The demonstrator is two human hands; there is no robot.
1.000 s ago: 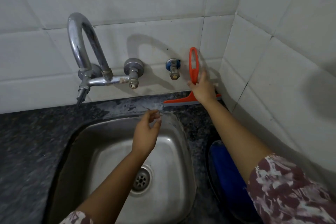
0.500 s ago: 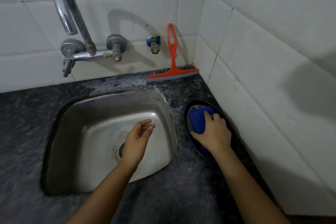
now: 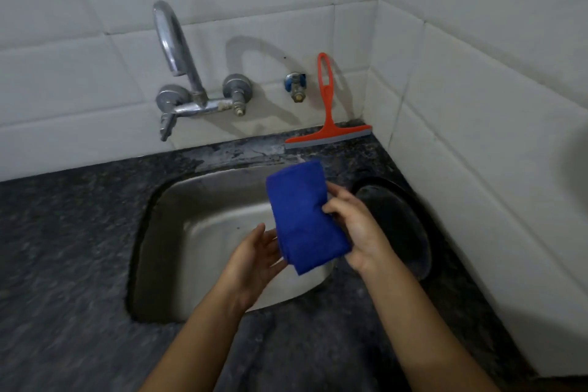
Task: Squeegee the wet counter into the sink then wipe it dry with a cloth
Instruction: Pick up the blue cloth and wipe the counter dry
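Holding a folded blue microfibre cloth (image 3: pixel 302 216) above the stainless steel sink (image 3: pixel 197 232), we have it pinched in our right hand (image 3: pixel 359 229), thumb on the near face and fingers curled behind its right edge. Our left hand (image 3: pixel 254 258) is spread loosely, palm turned up and fingers apart, just under the cloth's lower left edge (whether the fingertips actually touch the fabric we cannot tell). The cloth hangs lengthwise, its top end towards the wall, its lower corner over the sink's near right rim.

Behind the sink, the orange plastic squeegee with a grey rubber blade (image 3: pixel 327 124) stands with its blade on the dark speckled granite counter (image 3: pixel 63 248) and its looped handle leaning against the white tiled wall (image 3: pixel 95 73), in the corner, well apart from both hands. The strip of counter between squeegee and sink shows pale wet streaks. A round black plate (image 3: pixel 410 232) lies on the counter just right of the sink, beside our right wrist. A chrome wall-mounted tap (image 3: pixel 178 73) arches over the sink's far left side.
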